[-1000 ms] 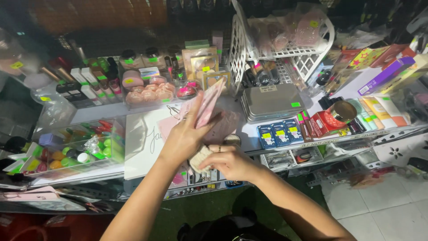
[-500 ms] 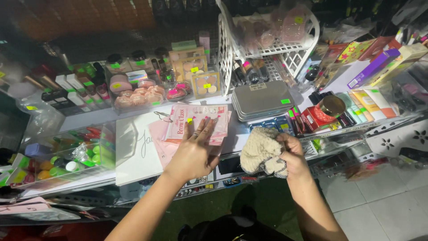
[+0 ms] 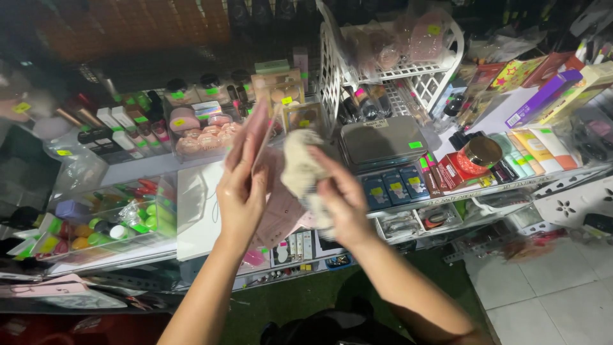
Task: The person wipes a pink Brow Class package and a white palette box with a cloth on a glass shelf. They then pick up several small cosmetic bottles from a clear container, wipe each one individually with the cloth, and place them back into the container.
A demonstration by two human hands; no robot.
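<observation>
So the cloth (image 3: 300, 167) was a fuzzy cream rag, bunched up and kinda lumpy, held up in the air right over the tabletop (image 3: 198, 217). The right hand (image 3: 341, 201) had its fingers curled tight around the lower end, with the top flopping free. The left hand (image 3: 242, 188) was mostly flat, fingers straight and together, thumb pinching a thin pink packet (image 3: 263, 134) that stood on edge just beside the cloth. Couldn't tell if the two actually touched. Behind them sat a grey tin (image 3: 382, 142), and further back a white basket (image 3: 408, 70) with bagged stuff in it.
</observation>
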